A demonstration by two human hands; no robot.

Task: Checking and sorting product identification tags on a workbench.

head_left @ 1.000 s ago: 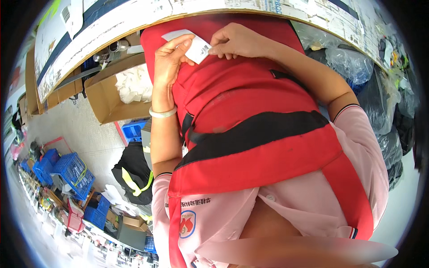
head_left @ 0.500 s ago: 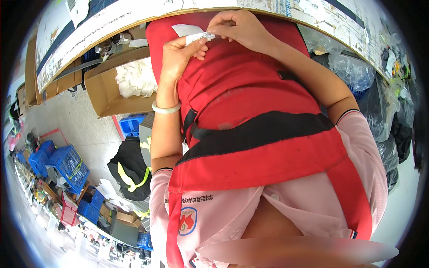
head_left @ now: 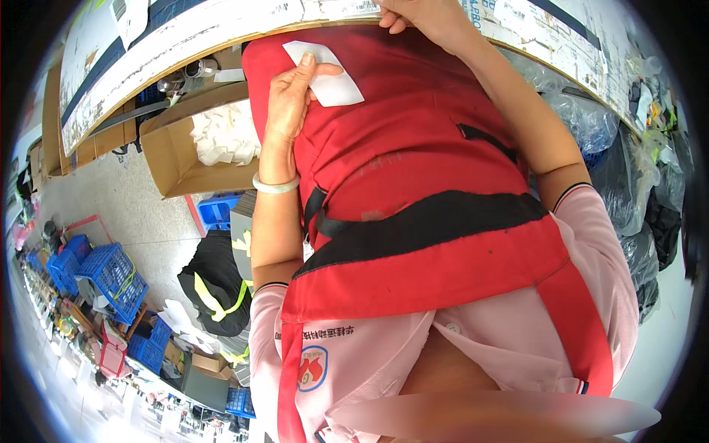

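Note:
My left hand is closed on a blank white paper slip, with the thumb on top of it. The slip lies over the red apron on my lap. Up at the table edge, my right hand has its fingers bent together at a small white printed label. Part of that hand is cut off by the top of the picture, so its fingertips show only in part.
The worn white tabletop curves across the top. At left stands a cardboard box with white scraps inside. Blue crates and a black cloth bundle are lower left. Clear plastic bags hang at right.
My right hand has moved up and away from the left, to the table edge, with the printed label by its fingers. The white slip in my left hand now shows more fully.

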